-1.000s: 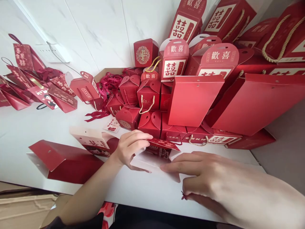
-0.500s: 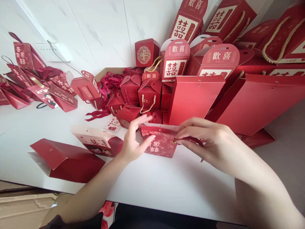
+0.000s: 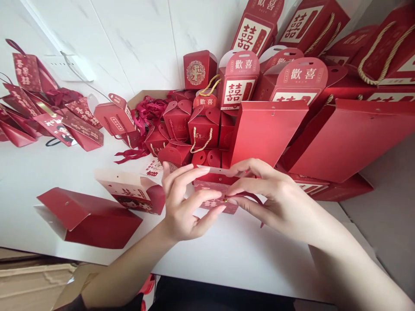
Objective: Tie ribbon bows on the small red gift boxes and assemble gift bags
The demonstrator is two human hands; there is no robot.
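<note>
A small red gift box point(image 3: 214, 207) with pale printed characters stands on the white table before me, its top edge punched with a hole. My right hand point(image 3: 259, 185) pinches a dark red ribbon point(image 3: 254, 198) between thumb and fingers in front of the box. A tiny gold bell point(image 3: 225, 199) shows at the ribbon's tip by those fingers. My left hand point(image 3: 186, 203) is at the box's left side, fingers apart, with thumb and forefinger pointing toward the bell. Whether its fingertips touch the box I cannot tell.
A plain red box point(image 3: 103, 220) and a white-and-red printed box point(image 3: 132, 190) stand to the left. Behind are several small red boxes point(image 3: 177, 119), a heap of ribbons point(image 3: 151, 112) and tall red boxes point(image 3: 269, 134). Red bags point(image 3: 27, 112) lie far left by a wall socket point(image 3: 66, 67).
My left hand has come off the box's front and spread its fingers. My right hand has moved left across the box with the ribbon and bell.
</note>
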